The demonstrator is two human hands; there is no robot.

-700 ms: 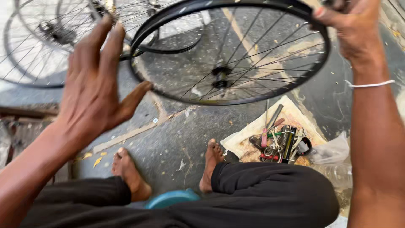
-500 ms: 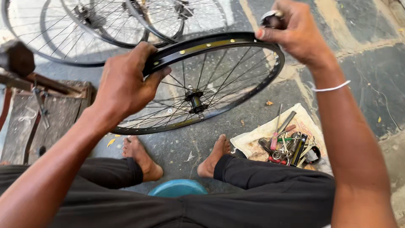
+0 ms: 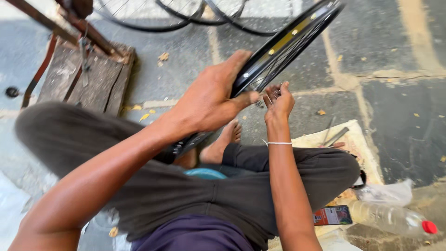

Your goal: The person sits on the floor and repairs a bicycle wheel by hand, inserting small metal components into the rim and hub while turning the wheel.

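Note:
A black bicycle wheel rim (image 3: 297, 32) with thin spokes stands on edge, running from the upper right down toward my lap. My left hand (image 3: 211, 100) grips its outer rim, thumb wrapped over the near side. My right hand (image 3: 278, 101), with a white band at the wrist, is pinched shut on a small metal tool against the spokes just inside the rim. I sit with dark trousers (image 3: 223, 186) and bare feet (image 3: 223, 142) on a stone floor.
Other spoked wheels (image 3: 186, 14) lie at the top. A wooden block with a rusty metal stand (image 3: 83, 69) sits at the upper left. Hand tools on a cloth (image 3: 337, 137) lie right of my knee, a plastic bottle with red cap (image 3: 395, 218) and a small box beyond.
The wheel has tilted from nearly flat to edge-on and come closer to my lap. My left hand moved onto the rim; my right hand dropped from the rim's top to the spokes.

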